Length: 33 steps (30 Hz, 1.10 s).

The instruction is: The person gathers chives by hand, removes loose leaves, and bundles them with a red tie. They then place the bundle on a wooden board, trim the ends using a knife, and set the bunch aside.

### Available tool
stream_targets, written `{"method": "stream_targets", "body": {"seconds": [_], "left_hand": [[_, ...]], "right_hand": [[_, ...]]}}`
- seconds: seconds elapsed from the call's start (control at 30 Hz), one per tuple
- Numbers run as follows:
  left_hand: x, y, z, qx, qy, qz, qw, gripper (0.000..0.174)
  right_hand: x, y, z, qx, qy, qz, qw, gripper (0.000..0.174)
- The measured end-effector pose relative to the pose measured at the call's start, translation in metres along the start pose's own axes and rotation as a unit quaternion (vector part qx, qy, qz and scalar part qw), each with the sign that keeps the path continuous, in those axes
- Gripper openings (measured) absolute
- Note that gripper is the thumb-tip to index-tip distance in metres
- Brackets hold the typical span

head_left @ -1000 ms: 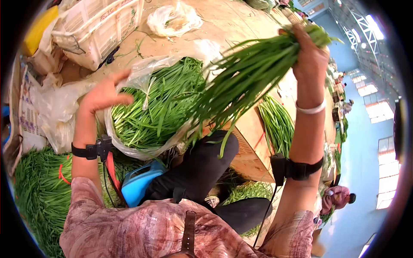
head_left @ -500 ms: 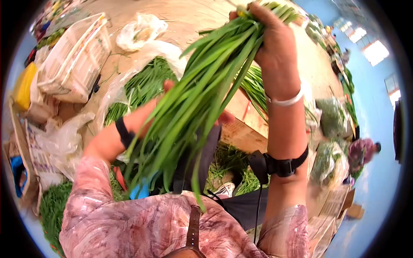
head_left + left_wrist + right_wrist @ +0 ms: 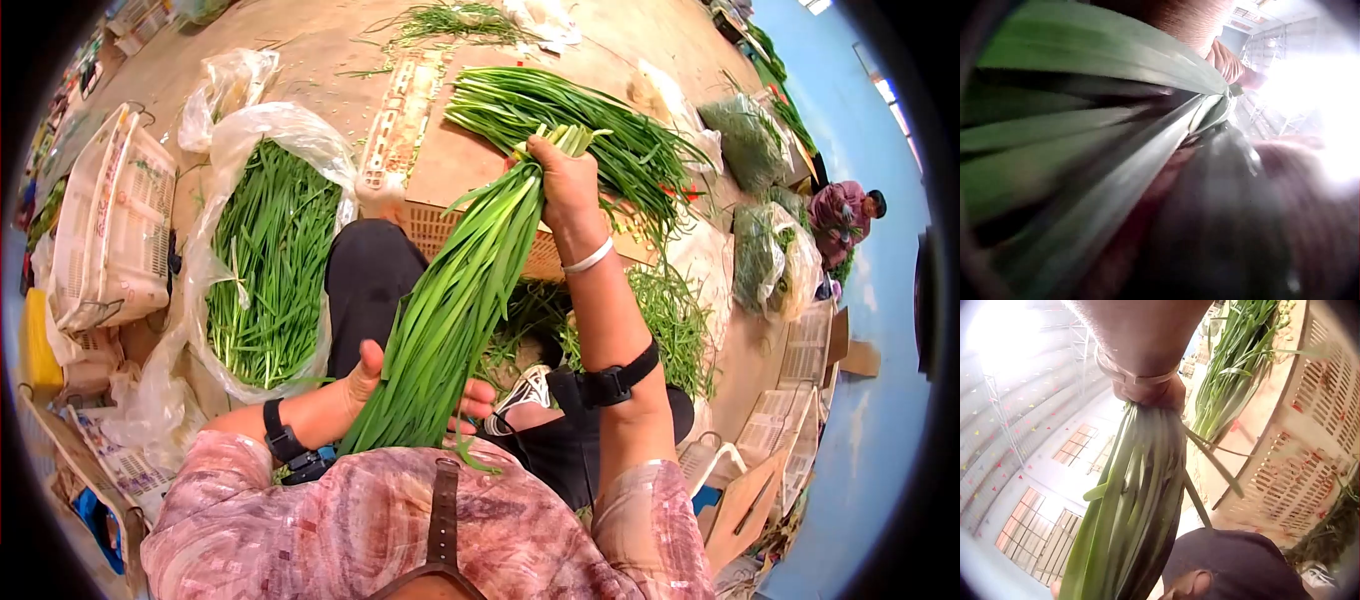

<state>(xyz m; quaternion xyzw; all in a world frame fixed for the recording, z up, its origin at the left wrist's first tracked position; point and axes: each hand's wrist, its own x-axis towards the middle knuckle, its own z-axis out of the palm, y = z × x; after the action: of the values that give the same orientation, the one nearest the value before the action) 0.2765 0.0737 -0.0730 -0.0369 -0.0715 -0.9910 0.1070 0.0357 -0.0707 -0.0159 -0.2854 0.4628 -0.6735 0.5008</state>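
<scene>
Head, right hand: You clenched your right hand round the pale root end of the bunch, held up over the crate, so the leaves hung straight towards you.
Head, left hand: Your left hand cupped the leaf end at your lap, thumb on one side and fingers curled on the other, probably to keep the blades together.
Head, surroundings: The open bag lay by your left knee and the pile lay ahead on the crate, both within reach.
Left wrist: Blurred leaves of the bunch filled the view, so your grip could not be read here.
Right wrist: Your right hand squeezed the stems tight, and the bunch hung below it in front of the crate and the pile.
</scene>
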Motion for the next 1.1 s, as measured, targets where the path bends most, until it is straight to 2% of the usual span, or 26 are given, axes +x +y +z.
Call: {"method": "stream_targets", "body": {"seconds": [0.07,0.1,0.13,0.2,0.23,0.27,0.33,0.4,0.47,0.5,0.53,0.57,0.6,0.63,0.67,0.7,0.8,0.83,0.87,0.9,0.93,0.97,1.0,1.03,1.07,1.1], "left_hand": [[-0.004,-0.004,-0.002,-0.011,0.041,-0.034,0.998,0.105],[0.001,-0.005,0.008,-0.093,0.056,-0.022,0.994,0.084],[0.005,-0.01,0.004,-0.094,0.056,-0.028,0.994,0.084],[0.012,-0.016,-0.01,-0.125,0.037,-0.042,0.991,0.069],[0.017,-0.015,0.003,-0.105,0.093,-0.056,0.989,0.063],[0.02,-0.012,0.004,-0.107,0.09,-0.067,0.988,0.063],[0.027,-0.003,0.008,-0.06,0.096,-0.141,0.983,0.073],[0.035,0.014,0.015,0.045,0.133,-0.176,0.974,0.07],[0.045,0.032,0.007,0.214,0.182,-0.16,0.946,0.06],[0.046,0.034,-0.003,0.296,0.199,-0.162,0.92,0.056],[0.05,0.039,-0.013,0.382,0.208,-0.161,0.886,0.052],[0.052,0.044,0.006,0.402,0.213,-0.174,0.873,0.042],[0.054,0.047,0.038,0.335,0.222,-0.168,0.9,0.033],[0.053,0.049,0.029,0.365,0.208,-0.138,0.897,0.029],[0.049,0.051,0.019,0.396,0.196,-0.116,0.889,0.024],[0.048,0.047,0.018,0.427,0.212,-0.087,0.875,0.03],[0.041,0.057,0.026,0.412,0.227,-0.104,0.877,0.033],[0.039,0.056,0.03,0.324,0.227,-0.07,0.916,0.031],[0.038,0.056,0.033,0.33,0.227,-0.073,0.914,0.031],[0.038,0.056,0.035,0.276,0.209,-0.065,0.936,0.031],[0.031,0.052,0.036,0.213,0.199,-0.055,0.955,0.03],[0.021,0.053,0.02,0.141,0.165,-0.063,0.974,0.033],[0.017,0.052,0.022,0.145,0.17,-0.065,0.973,0.033],[0.014,0.049,0.023,0.123,0.172,-0.052,0.976,0.04],[0.012,0.047,0.023,0.099,0.175,-0.037,0.979,0.048],[0.006,0.047,0.017,0.08,0.149,-0.039,0.985,0.051]], "right_hand": [[-0.006,0.004,-0.007,-0.027,0.037,-0.011,0.999,0.008],[-0.005,0.011,-0.013,0.005,0.043,-0.006,0.999,0.007],[-0.007,0.016,-0.02,0.016,0.063,0.006,0.998,0.007],[-0.018,0.019,-0.034,0.051,0.103,0.028,0.993,0.008],[-0.012,0.027,-0.049,0.016,0.101,0.006,0.995,0.011],[-0.011,0.031,-0.07,0.014,0.111,0.003,0.994,0.011],[-0.025,0.016,-0.087,0.085,0.088,0.044,0.992,0.021],[-0.047,-0.012,-0.104,0.223,-0.074,0.0,0.972,0.043],[-0.072,-0.032,-0.113,0.298,-0.054,-0.003,0.953,0.039],[-0.054,0.002,-0.173,0.297,-0.034,0.043,0.953,0.037],[-0.068,-0.005,-0.16,0.143,0.158,0.088,0.973,0.031],[-0.079,-0.009,-0.165,0.139,0.122,0.021,0.982,0.028],[-0.093,-0.009,-0.171,0.133,0.082,-0.035,0.987,0.026],[-0.117,-0.038,-0.153,0.206,0.045,-0.02,0.977,0.028],[-0.127,-0.041,-0.154,0.183,0.045,-0.047,0.981,0.032],[-0.127,-0.028,-0.168,0.141,0.046,-0.032,0.988,0.033],[-0.135,-0.02,-0.188,0.069,0.047,-0.055,0.995,0.034],[-0.139,-0.015,-0.191,0.072,0.021,0.001,0.997,0.04],[-0.136,-0.016,-0.194,0.071,-0.007,0.039,0.997,0.047],[-0.137,-0.015,-0.19,0.052,-0.04,0.024,0.998,0.046],[-0.144,-0.016,-0.179,0.094,-0.041,0.028,0.994,0.046],[-0.143,-0.011,-0.178,0.062,-0.034,0.056,0.996,0.046],[-0.138,-0.008,-0.177,0.031,-0.027,0.075,0.996,0.046],[-0.136,-0.007,-0.17,0.044,0.0,0.1,0.994,0.038],[-0.132,-0.004,-0.174,0.046,0.0,0.099,0.994,0.038],[-0.129,0.002,-0.178,0.064,-0.001,0.122,0.991,0.032]]}}
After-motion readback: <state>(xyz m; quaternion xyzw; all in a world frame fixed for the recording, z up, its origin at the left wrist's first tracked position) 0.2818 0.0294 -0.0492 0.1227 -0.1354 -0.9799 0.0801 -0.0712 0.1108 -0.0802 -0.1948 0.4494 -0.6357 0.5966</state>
